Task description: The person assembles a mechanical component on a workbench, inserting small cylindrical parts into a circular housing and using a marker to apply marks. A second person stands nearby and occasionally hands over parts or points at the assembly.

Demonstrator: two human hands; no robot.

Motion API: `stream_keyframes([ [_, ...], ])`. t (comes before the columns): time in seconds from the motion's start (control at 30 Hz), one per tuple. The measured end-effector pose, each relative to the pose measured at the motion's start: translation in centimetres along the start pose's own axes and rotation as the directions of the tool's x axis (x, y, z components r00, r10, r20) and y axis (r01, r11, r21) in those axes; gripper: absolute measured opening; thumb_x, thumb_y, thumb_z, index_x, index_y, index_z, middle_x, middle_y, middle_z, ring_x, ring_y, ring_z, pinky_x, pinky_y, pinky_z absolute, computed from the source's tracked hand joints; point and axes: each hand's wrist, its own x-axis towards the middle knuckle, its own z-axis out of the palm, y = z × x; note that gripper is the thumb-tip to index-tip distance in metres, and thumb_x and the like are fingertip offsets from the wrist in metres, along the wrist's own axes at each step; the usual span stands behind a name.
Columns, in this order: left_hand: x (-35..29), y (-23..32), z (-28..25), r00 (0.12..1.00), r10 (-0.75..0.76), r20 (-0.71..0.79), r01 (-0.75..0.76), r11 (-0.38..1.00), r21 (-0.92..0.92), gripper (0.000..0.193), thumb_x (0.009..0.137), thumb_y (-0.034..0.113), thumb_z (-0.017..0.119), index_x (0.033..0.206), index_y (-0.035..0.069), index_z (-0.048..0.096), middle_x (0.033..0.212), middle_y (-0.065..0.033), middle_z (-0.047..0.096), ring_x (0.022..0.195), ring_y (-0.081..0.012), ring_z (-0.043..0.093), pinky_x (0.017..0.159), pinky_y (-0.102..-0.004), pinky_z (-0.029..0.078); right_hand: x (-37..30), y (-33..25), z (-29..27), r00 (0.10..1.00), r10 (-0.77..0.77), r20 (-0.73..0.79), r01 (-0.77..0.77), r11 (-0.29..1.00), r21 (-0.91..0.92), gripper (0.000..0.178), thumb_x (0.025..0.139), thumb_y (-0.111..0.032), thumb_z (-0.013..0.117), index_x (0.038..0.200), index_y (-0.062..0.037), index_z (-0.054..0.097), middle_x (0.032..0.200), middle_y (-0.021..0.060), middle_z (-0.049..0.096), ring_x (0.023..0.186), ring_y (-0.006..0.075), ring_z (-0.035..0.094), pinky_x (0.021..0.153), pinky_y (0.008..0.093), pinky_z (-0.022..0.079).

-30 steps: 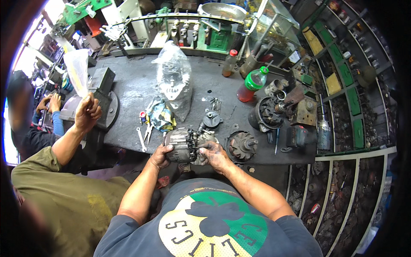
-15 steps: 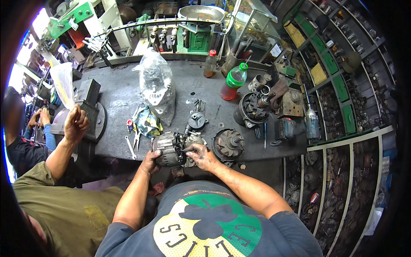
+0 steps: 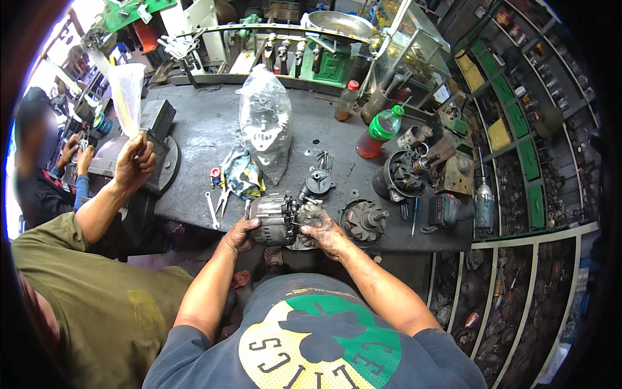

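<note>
A grey alternator housing (image 3: 272,217) lies on its side at the near edge of the dark workbench (image 3: 201,136). My left hand (image 3: 238,235) grips its left end from below. My right hand (image 3: 322,227), greasy, holds the right end of the unit where a dark part sticks out. Just beyond my right hand sit a black round cap (image 3: 319,182) and an alternator end frame with a rotor shaft (image 3: 364,220).
A clear plastic bag with a part inside (image 3: 265,123), a crumpled rag (image 3: 241,174), wrenches (image 3: 212,209), a green bottle (image 3: 379,131) and a drill (image 3: 447,211) lie on the bench. A co-worker in an olive shirt (image 3: 97,305) holds a plastic bag (image 3: 126,97) at left. Shelves stand at right.
The view shifted as my head moved. Both hands stay on the alternator at the bench edge. The co-worker's raised hand still holds the plastic bag.
</note>
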Motion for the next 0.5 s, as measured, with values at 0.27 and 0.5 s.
stream_keyframes([
  [0.27, 0.9, -0.2, -1.2, 0.995, -0.030, 0.090, 0.034, 0.998, -0.046, 0.080, 0.089, 0.030, 0.087, 0.156, -0.001, 0.056, 0.148, -0.0193, 0.070, 0.133, -0.0352, 0.071, 0.118, -0.0536, 0.054, 1.4, -1.3, -1.4, 0.959, -0.273, 0.074, 0.277, 0.861, -0.426, 0.054, 0.104, 0.002, 0.071, 0.152, -0.0051, 0.047, 0.124, 0.0160, 0.073, 0.108, 0.0228, 0.075, 0.087, 0.0368, 0.065],
  [0.5, 0.7, -0.2, -1.9, 0.996, -0.026, 0.083, 0.030, 0.999, -0.043, 0.086, 0.085, 0.031, 0.091, 0.157, -0.001, 0.055, 0.148, -0.0211, 0.069, 0.133, -0.0374, 0.070, 0.118, -0.0565, 0.054, -0.3, -4.4, -0.1, 0.740, -0.544, 0.395, 0.596, 0.260, -0.759, 0.056, 0.093, 0.002, 0.080, 0.144, -0.0065, 0.058, 0.135, 0.0243, 0.072, 0.126, 0.0461, 0.070, 0.104, 0.0477, 0.059],
])
